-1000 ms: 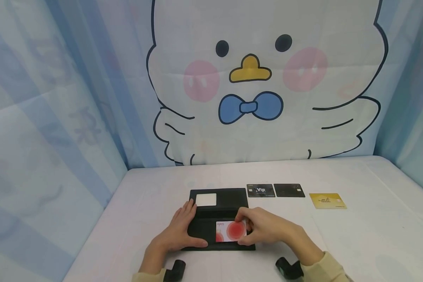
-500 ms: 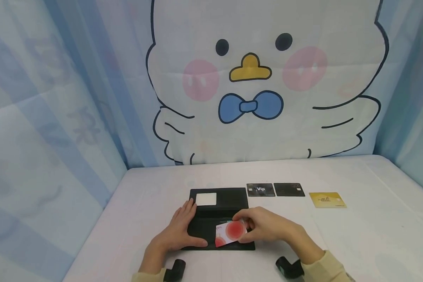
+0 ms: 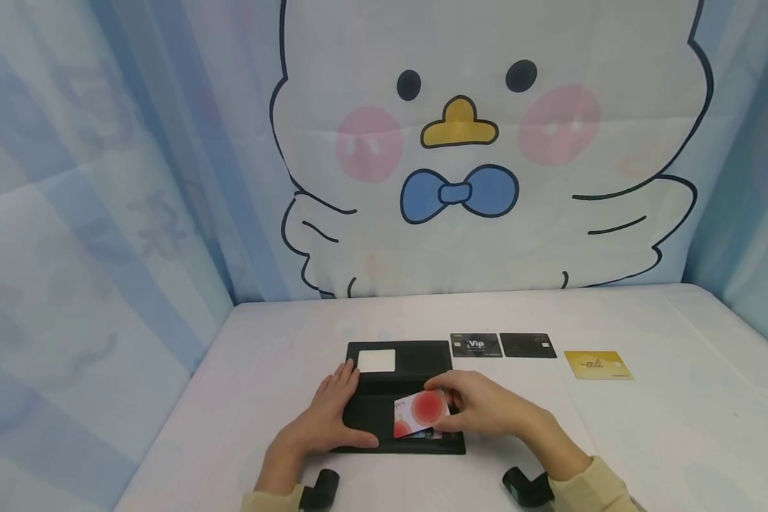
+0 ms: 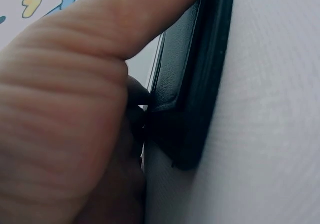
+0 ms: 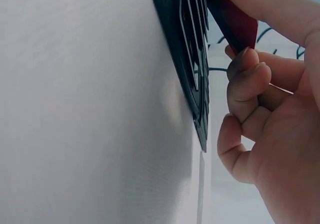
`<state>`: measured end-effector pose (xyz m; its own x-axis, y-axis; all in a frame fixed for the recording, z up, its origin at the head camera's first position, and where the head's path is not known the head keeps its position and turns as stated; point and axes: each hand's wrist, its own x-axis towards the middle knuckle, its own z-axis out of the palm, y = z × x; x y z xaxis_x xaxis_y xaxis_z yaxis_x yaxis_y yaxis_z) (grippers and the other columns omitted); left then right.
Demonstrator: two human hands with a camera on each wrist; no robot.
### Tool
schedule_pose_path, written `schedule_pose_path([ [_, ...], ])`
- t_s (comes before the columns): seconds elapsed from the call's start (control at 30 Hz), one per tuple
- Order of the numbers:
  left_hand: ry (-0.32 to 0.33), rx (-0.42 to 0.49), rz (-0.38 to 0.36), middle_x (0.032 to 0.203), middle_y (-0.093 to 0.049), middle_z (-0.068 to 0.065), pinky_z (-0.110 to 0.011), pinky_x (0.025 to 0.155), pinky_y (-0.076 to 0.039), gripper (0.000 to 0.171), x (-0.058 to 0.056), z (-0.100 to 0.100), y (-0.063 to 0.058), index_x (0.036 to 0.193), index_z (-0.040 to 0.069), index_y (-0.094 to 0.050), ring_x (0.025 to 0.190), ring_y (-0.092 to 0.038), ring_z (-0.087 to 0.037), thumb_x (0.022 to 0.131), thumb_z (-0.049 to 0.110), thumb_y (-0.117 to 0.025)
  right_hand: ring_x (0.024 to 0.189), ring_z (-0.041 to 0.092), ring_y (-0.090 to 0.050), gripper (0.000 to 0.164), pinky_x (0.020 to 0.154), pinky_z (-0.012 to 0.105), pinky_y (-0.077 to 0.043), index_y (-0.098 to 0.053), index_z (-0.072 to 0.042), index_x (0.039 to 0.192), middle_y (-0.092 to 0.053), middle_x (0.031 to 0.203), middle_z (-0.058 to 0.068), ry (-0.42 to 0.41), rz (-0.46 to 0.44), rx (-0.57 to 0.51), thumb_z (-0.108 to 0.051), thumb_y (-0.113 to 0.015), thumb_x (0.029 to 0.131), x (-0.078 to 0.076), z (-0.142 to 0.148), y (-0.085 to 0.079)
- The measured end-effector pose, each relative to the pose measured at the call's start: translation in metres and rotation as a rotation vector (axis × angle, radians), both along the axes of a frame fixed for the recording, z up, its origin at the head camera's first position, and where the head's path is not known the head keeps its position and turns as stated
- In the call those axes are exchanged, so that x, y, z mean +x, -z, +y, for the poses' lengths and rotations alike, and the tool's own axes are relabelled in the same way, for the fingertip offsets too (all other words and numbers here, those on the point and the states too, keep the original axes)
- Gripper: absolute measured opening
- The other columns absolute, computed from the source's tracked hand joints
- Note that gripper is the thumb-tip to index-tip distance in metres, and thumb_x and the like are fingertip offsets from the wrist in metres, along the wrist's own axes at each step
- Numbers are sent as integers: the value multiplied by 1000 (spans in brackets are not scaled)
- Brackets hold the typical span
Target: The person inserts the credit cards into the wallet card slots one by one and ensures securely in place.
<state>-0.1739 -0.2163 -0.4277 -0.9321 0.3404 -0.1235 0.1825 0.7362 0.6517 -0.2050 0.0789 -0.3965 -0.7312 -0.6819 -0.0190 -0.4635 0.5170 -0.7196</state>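
The person's right hand (image 3: pixel 483 407) pinches a white rectangular card with red circles (image 3: pixel 418 414), tilted over the lower half of an unfolded, grained black wallet (image 3: pixel 374 409). The left hand (image 3: pixel 323 421) (fingers extended, apart from the right) rests on the wallet's left side.

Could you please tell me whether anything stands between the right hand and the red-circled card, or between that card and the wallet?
Nothing visible separates the right hand from the red-circled card, which it pinches. Between card and black wallet there may be a small patterned piece, showing at the card's lower edge; I cannot tell what it is.
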Motion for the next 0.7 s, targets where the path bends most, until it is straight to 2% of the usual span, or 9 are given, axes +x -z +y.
schedule_pose_path([
  [0.27, -1, -9, -3, 167, -8, -18, -54, 122, -1, 119, -1, 1, 0, 158, -4, -23, 154, -2, -34, 72, 48, -88, 82, 15, -52, 54, 66, 25, -48, -63, 0, 129, -59, 96, -6, -12, 49, -32, -23, -84, 84, 1, 0, -1],
  [0.5, 0, -13, 1, 167, -8, -18, -54, 122, -1, 120, -1, 1, 1, 158, -4, -23, 154, -2, -34, 72, 49, -88, 83, 17, -53, 55, 67, 25, -50, -64, -1, 126, -60, 97, -5, 6, 26, -32, -25, -86, 82, 6, -4, -1],
  [0.7, -2, -11, 5, 167, -8, -19, -54, 122, -1, 120, -1, 0, 1, 158, -4, -23, 154, -2, -34, 73, 49, -88, 78, 15, -54, 53, 63, 25, -50, -63, -3, 122, -59, 85, -6, 25, -20, 15, -28, -86, 82, 7, -11, 4],
])
